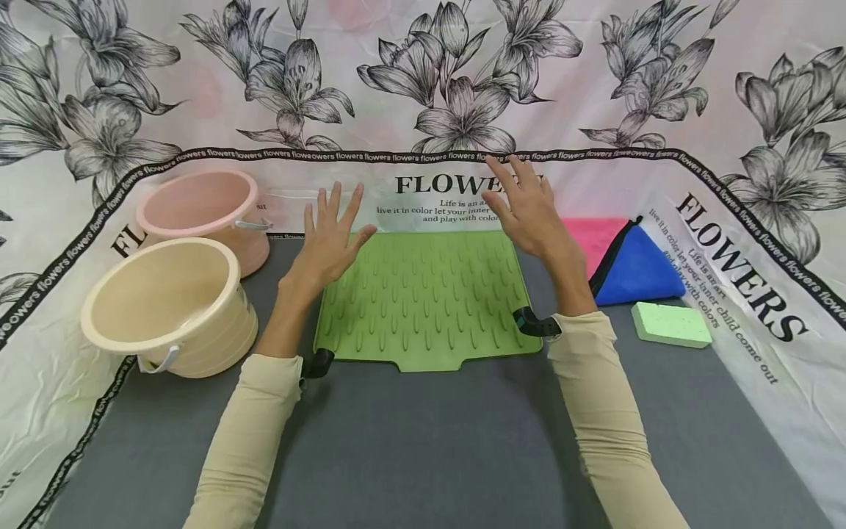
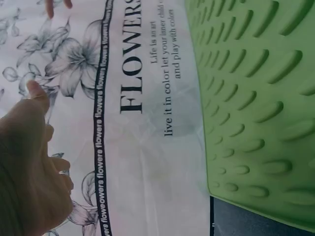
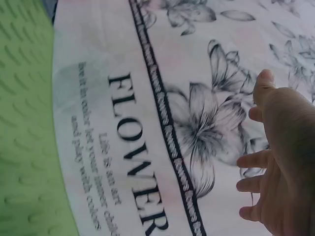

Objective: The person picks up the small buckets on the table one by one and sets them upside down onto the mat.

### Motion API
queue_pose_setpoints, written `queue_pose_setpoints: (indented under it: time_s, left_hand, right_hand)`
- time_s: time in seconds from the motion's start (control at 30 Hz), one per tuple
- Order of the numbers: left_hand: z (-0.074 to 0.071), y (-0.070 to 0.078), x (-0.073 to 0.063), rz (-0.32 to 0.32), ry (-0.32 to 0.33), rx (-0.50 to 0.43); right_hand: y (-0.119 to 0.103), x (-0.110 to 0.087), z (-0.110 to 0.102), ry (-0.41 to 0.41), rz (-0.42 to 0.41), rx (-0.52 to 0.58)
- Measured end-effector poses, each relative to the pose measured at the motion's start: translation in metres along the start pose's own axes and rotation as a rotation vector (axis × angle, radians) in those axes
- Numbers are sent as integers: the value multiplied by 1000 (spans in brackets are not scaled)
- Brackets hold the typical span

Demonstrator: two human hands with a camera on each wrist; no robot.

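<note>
A green mat (image 1: 423, 301) with rows of raised ridges lies on the grey table. Over its far left edge, my left hand (image 1: 328, 239) is held with fingers spread and nothing in it. Above the far right corner, my right hand (image 1: 529, 209) is likewise spread and holds nothing. In the left wrist view, the left hand (image 2: 37, 167) appears beside the mat (image 2: 256, 123), over the flowered cloth. The right wrist view shows the right hand (image 3: 280, 167) apart from the mat (image 3: 29, 137), which is at the left of that picture.
To the left stand a cream bucket (image 1: 225, 342) and, behind it, a pink bucket (image 1: 247, 246), both with handles. On the right lie a folded pink and blue cloth (image 1: 637, 268) with black trim and a light green sponge (image 1: 670, 325). A flower-printed cloth (image 1: 370, 132) covers the back.
</note>
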State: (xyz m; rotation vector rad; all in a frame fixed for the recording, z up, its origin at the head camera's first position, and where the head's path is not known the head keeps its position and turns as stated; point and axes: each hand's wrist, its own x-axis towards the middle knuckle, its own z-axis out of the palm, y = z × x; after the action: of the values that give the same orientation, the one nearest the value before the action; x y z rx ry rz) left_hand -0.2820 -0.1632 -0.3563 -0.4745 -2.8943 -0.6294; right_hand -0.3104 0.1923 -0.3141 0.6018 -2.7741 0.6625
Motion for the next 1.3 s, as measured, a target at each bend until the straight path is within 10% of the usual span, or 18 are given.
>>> queue_pose_setpoints:
  time_s: [0.37, 0.87, 1.3]
  left_hand:
    - [-11, 6, -14, 80, 209, -79]
    - [-44, 20, -45, 242, 689, -234]
    - [-69, 11, -77, 161, 786, -182]
  right_hand:
    - [-32, 11, 23, 155, -185, 185]
    - [-91, 37, 61, 333, -460, 351]
    - [-158, 37, 99, 320, -648, 286]
